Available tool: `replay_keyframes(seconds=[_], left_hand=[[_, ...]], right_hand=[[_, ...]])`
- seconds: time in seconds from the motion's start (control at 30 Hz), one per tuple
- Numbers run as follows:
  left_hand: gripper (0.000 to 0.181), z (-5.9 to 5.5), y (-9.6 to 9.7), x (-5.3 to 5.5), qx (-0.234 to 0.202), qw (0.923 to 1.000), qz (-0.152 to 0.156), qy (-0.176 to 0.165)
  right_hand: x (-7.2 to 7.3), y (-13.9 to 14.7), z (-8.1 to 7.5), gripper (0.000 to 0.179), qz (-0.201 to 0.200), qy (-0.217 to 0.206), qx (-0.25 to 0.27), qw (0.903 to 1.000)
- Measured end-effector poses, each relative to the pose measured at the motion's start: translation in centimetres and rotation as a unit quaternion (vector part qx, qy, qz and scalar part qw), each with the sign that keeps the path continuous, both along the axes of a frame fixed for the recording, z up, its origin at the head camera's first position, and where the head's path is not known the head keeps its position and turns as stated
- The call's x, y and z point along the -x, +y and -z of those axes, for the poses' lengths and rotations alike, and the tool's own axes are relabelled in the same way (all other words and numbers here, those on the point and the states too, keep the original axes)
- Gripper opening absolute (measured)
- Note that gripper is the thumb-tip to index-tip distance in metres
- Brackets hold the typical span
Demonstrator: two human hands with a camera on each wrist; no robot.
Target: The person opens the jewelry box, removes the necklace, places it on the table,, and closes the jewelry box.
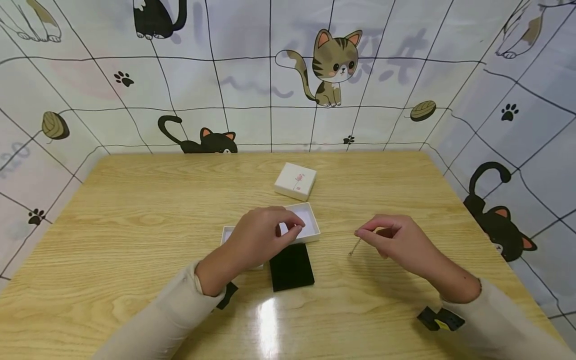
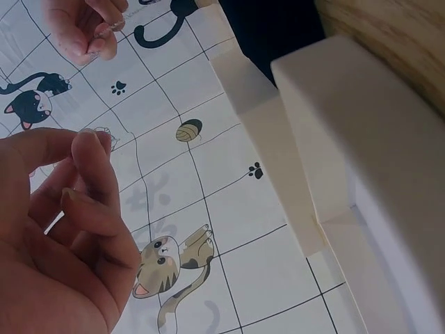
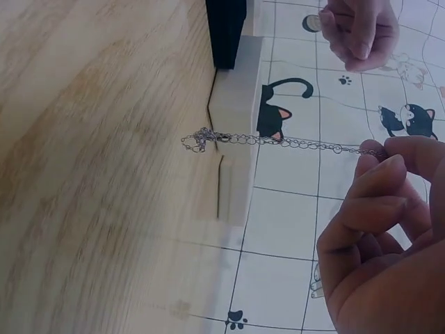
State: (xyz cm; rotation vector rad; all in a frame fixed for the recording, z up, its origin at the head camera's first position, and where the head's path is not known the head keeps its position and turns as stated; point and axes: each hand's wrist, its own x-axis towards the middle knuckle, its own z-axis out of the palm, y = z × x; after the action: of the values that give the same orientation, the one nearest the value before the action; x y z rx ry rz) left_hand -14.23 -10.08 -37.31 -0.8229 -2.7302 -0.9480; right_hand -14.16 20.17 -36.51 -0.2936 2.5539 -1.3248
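Note:
A fine jewelry chain (image 3: 299, 143) hangs from my right hand (image 1: 400, 245), whose thumb and index finger pinch its upper end. Its lower end carries a small bunched cluster, dangling over the table in the head view. My left hand (image 1: 258, 235) is raised with the fingers curled and the tips of thumb and index finger close together; no object shows between them. Below the left hand, a black square pad (image 1: 292, 272) lies on the table. Behind this pad stands an open white box part (image 1: 310, 220), partly hidden by the left hand.
A white box piece with a red flower print (image 1: 295, 181) sits farther back on the wooden table (image 1: 157, 200). Another white box part (image 1: 226, 232) shows left of my left hand, mostly covered by it. A cat-print curtain (image 1: 247, 80) surrounds the table's back and sides.

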Motion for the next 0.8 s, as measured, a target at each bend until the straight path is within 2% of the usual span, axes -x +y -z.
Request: replay_keyframes(seconds=[0.23, 0.4, 0.6, 0.8], left_hand=[[0.011, -0.2, 0.1, -0.1, 0.007, 0.9997, 0.001, -0.024], [0.011, -0.2, 0.1, -0.1, 0.013, 0.9995, 0.007, -0.027], [0.011, -0.1, 0.1, -0.1, 0.02, 0.9993, 0.008, -0.03], [0.013, 0.1, 0.2, -0.1, 0.028, 0.9989, 0.012, -0.035]], right_hand=[[-0.8, 1.2, -0.5, 0.027, 0.004, 0.001, -0.009, 1.0], [-0.4, 1.4, -0.5, 0.031, 0.01, -0.008, -0.019, 0.9997], [1.0, 1.5, -0.1, 0.031, 0.012, -0.004, -0.03, 0.9995], [3.5, 1.3, 0.4, 0.037, 0.012, 0.013, -0.046, 0.9988]])
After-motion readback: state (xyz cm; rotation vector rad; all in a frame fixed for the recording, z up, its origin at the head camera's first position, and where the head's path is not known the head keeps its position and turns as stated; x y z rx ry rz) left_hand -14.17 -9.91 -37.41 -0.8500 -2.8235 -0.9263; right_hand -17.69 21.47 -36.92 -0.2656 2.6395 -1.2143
